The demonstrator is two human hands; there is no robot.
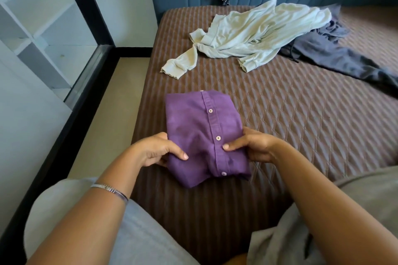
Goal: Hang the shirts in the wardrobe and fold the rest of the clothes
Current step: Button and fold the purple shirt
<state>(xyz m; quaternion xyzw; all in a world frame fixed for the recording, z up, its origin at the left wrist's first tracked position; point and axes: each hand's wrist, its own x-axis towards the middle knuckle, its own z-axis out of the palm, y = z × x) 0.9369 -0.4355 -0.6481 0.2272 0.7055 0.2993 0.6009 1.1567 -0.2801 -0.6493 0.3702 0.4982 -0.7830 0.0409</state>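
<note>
Fingers [181, 154] of the left hand [155, 150] and right hand [254, 146] are curled on opposite side edges of the folded purple button shirt [202, 133], whose placket is seen running away from both

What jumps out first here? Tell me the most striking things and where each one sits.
The folded purple shirt catches the eye first, lying near the front edge of the brown quilted bed, gripped on its sides by the left hand and right hand. Farther back, a crumpled pale green garment sprawls unfolded, overlapping a grey garment to its right.
</note>
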